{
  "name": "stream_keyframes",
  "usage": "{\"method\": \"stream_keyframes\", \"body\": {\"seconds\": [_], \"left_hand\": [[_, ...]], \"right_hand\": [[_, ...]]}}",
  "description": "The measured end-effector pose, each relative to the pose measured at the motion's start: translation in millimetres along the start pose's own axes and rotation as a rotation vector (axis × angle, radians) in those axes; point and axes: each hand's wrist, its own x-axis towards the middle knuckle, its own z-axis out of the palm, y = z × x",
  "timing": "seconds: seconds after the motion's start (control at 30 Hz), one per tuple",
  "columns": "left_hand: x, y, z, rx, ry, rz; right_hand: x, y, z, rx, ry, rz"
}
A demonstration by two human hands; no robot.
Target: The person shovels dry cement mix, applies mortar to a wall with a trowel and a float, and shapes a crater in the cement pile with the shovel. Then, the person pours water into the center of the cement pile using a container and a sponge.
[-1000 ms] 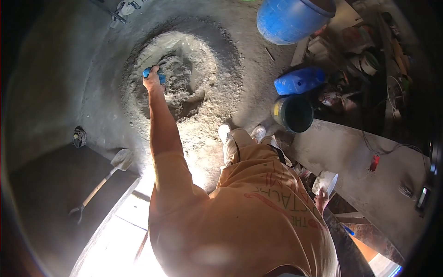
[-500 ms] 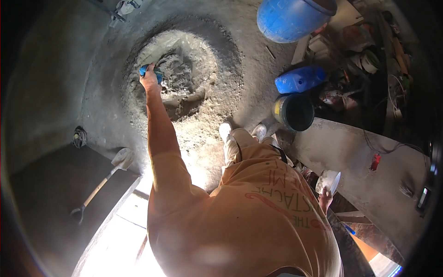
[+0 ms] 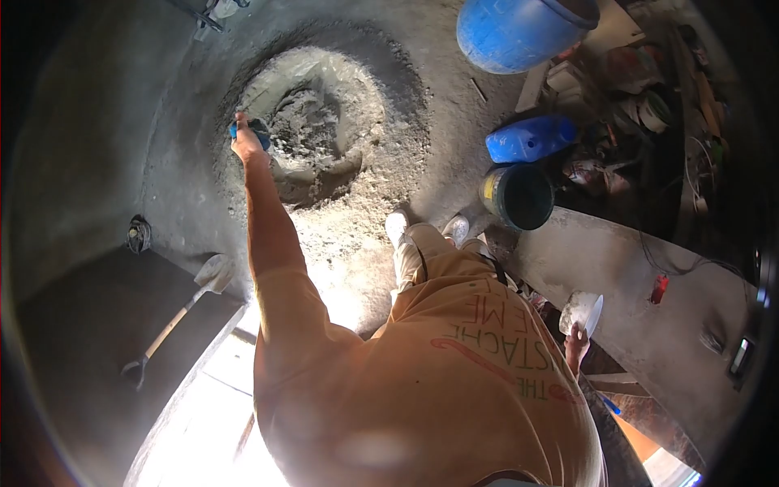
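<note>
My left hand (image 3: 248, 145) reaches out at the end of a straight arm and is closed on a small blue object (image 3: 260, 134). Fingers cover much of that object, so its kind is unclear. It is over the left rim of a round mound of wet grey mortar (image 3: 304, 122) on the floor. Low on the right, beside my hip, my right hand (image 3: 577, 345) grips a whitish bowl-like container (image 3: 577, 312) with a bright, pale rim. The contents of the container cannot be seen.
A shovel (image 3: 168, 329) lies on the left. On the right are a blue barrel (image 3: 511, 36), a blue jug (image 3: 531, 139), a dark bucket (image 3: 523, 197) and piled clutter. A grey board (image 3: 600, 252) extends beside my legs. My shoes (image 3: 397, 227) are near the mortar.
My left hand has moved a little left, away from the mortar's middle, carrying the blue object. My right hand and the container have shifted slightly right and upward in view.
</note>
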Motion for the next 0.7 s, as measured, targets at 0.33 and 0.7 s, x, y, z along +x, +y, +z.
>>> {"method": "stream_keyframes", "body": {"seconds": [0.33,0.7], "left_hand": [[17,11,-15,-0.002,0.047,-0.083],[-57,-3,-8,-0.084,-0.301,-0.223]], "right_hand": [[55,52,-1,-0.671,0.247,-0.366],[39,-105,87,-0.453,-0.063,-0.249]]}}
